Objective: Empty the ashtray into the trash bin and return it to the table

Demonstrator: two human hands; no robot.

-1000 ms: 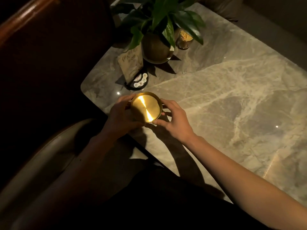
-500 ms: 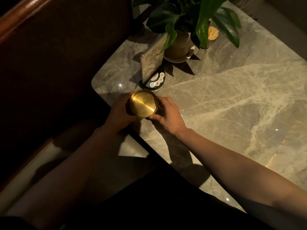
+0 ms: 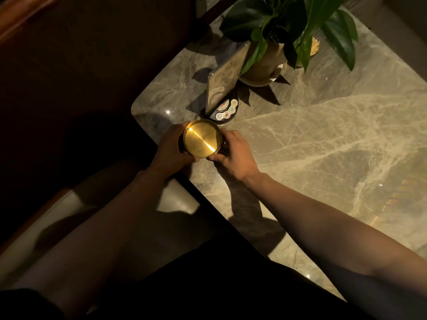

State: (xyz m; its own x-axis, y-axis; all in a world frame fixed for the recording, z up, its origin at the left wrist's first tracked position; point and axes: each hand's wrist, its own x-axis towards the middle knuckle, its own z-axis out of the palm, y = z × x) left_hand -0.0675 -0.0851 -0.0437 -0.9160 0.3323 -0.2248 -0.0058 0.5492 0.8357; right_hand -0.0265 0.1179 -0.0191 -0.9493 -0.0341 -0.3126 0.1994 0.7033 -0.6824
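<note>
Both hands have carried the ashtray a little further in over the table's corner since a second ago, closer to the sign stand, and the glint across the brass has thinned to a narrow streak

Largest in view is the marble table (image 3: 323, 144), pale and veined, its rounded corner at the left. Beside it below left runs a padded seat (image 3: 39, 229), mostly in shadow. At the far edge of the table stands a potted plant (image 3: 298, 31) with broad dark leaves. Just in front of the pot an upright sign (image 3: 223, 82) sits in a dark round base (image 3: 223, 113) with small buttons on it.

The left hand (image 3: 171, 151) is wrapped around the left side of the ashtray (image 3: 201, 140), fingers closed on its rim. The right hand (image 3: 235, 155) is closed on the right side, thumb at the near edge. Held between them, the ashtray is a round brass dish near the table's corner, just in front of the sign's base. Whether it rests on the marble or hangs just above it cannot be told
</note>
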